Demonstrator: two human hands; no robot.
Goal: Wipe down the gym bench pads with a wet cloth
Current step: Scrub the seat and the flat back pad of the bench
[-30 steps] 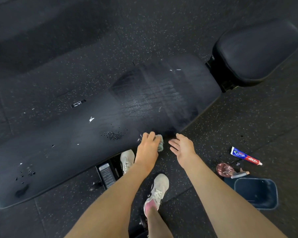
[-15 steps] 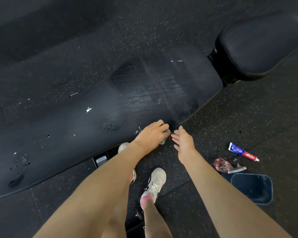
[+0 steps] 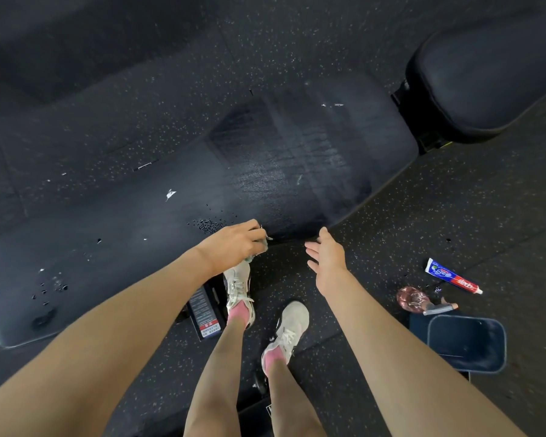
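While your left hand [image 3: 234, 242] sits at the near edge of the long bench pad [image 3: 123, 241], its fingers curl round the wet cloth [image 3: 253, 254]. The cloth is bunched under your palm, so only a small grey-green bit peeks out on the hand's right and near sides. You cannot tell whether the cloth presses on the pad's edge or hangs just off it.

Your right hand [image 3: 327, 257] is released: its fingers are straight and spread, the palm is turned left, and it holds nothing. It hovers over the speckled floor [image 3: 423, 200], near your left hand but apart from it, with the thumb tip close to the pad's near edge.

Just left of and beyond your left hand, a cluster of dark crumbs [image 3: 207, 225] lies on the pad. Farther off and to the right, a wet streaked patch [image 3: 297, 159] shines on it. The seat pad [image 3: 486, 74] sits at the far right.

On the floor to the right lie 1 toothpaste tube [image 3: 453, 277], 1 pinkish shiny object [image 3: 410, 299] and 1 blue tub [image 3: 467, 343]. Your 2 shoes [image 3: 238, 288] stand near the bench frame.
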